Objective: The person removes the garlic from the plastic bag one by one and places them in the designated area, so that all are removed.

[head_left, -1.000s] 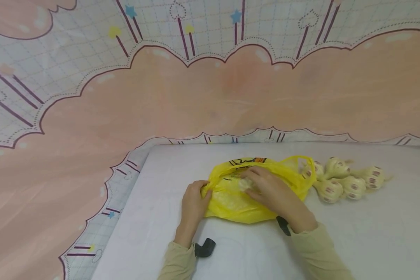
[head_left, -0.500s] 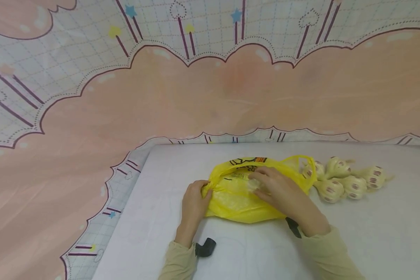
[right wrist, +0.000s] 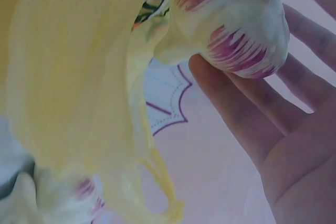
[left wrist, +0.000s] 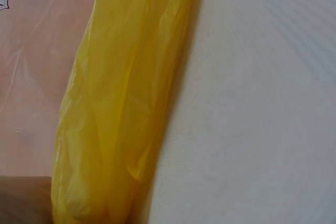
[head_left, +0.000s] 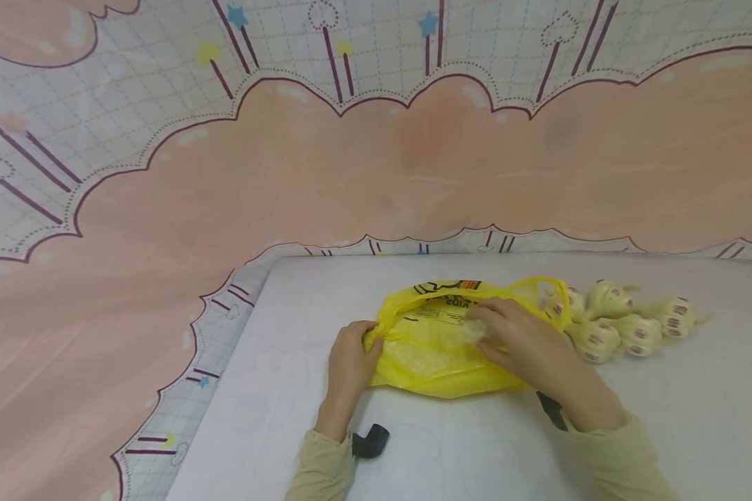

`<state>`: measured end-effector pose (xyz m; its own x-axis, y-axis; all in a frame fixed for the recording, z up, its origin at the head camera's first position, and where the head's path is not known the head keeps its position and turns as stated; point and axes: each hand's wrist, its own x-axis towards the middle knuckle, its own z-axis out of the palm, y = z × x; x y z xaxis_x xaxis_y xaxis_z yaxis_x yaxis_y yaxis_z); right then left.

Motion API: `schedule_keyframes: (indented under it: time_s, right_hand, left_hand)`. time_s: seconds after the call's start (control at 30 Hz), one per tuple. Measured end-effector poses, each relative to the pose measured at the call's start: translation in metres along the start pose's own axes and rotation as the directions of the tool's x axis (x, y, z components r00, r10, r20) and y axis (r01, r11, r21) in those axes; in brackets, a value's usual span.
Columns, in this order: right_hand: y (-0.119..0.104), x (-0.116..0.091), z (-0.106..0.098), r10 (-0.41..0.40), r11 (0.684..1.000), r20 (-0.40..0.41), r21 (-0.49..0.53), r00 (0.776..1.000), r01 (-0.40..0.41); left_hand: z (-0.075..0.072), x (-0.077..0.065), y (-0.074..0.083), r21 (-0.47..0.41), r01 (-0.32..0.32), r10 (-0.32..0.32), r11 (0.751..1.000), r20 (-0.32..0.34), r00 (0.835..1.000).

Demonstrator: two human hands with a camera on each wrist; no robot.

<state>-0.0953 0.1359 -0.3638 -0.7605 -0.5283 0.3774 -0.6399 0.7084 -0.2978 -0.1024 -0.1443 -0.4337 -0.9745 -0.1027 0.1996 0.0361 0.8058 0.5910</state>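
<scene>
A yellow plastic bag (head_left: 441, 384) lies on the table with its mouth spread. My left hand (head_left: 349, 356) grips the gathered left edge of the bag; in the left wrist view the bag's side (left wrist: 126, 98) fills the middle. My right hand (head_left: 529, 348) is over the right part of the bag mouth. Between its thumb and fingers it holds a garlic bulb (right wrist: 231, 30), white with purple-red streaks. In the head view this bulb (head_left: 474, 330) is pale and partly covered by fingers. Several more garlic bulbs (head_left: 639, 336) lie in a cluster to the bag's right.
A bag handle loop (head_left: 562, 306) reaches over the nearest bulb of the cluster. The white table (head_left: 276, 390) ends at a patterned cloth backdrop (head_left: 351, 181) behind and at the left. Dark wrist mounts (head_left: 371, 441) stick out beside the sleeves.
My right hand has moved to the right across the bag mouth, carrying the garlic bulb. More of the print inside the bag shows. My left hand keeps its hold on the bag's edge.
</scene>
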Motion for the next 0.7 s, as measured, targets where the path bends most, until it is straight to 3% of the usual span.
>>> schedule_keyframes:
  time_s: [0.43, 0.7]
  right_hand:
    - [0.012, -0.015, -0.019, -0.017, 1.0, -0.014, 0.024, 1.0, 0.017]
    - [0.019, -0.025, -0.023, -0.014, 1.0, -0.06, -0.024, 0.998, 0.013]
  left_hand:
    - [0.0, 0.0, 0.001, -0.004, 0.019, -0.019, 1.0, 0.006, 1.0]
    - [-0.001, 0.0, 0.002, -0.002, 0.023, -0.023, 1.0, 0.007, 1.0]
